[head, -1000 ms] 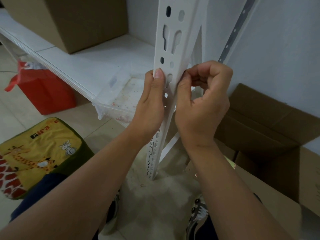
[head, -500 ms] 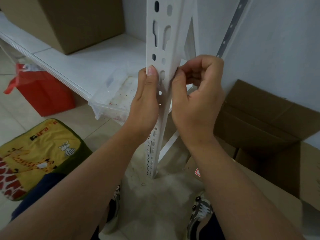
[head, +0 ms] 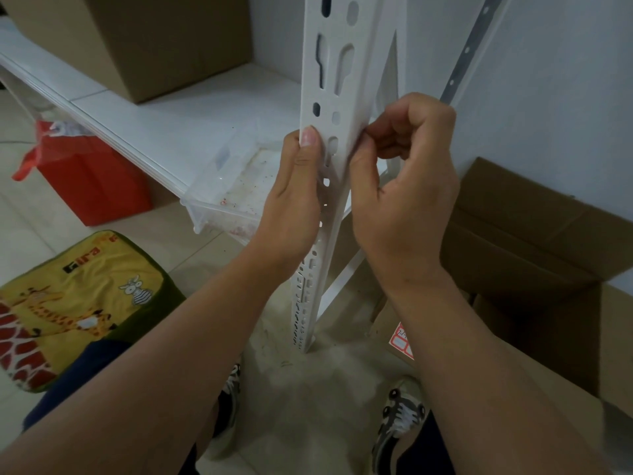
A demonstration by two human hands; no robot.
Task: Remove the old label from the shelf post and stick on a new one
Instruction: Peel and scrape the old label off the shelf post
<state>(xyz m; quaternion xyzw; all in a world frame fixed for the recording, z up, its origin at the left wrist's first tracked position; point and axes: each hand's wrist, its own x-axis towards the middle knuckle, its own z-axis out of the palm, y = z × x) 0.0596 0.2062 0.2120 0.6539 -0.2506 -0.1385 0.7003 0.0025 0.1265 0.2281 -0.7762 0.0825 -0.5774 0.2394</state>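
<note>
A white perforated shelf post [head: 337, 73] runs from the top of the view down to the floor. My left hand [head: 294, 200] grips the post's left edge, thumb lying up along its front face. My right hand [head: 400, 186] has its fingers curled at the post's right edge, thumb and fingertips pinched together against the side face; what they pinch is hidden. No label shows on the post's front face. A sheet of red-bordered labels [head: 401, 343] lies on a cardboard flap low at the right, partly behind my right forearm.
A white shelf board [head: 191, 118] carries a cardboard box [head: 154, 39] and a clear plastic tray [head: 233, 190]. A red bag [head: 89, 173] and a giraffe-print cushion [head: 75, 296] lie at the left. Open cardboard boxes [head: 527, 255] sit at the right by the wall.
The view shifted a little; both hands stay at the same height on the post. My right fingers keep working at the post's right edge.
</note>
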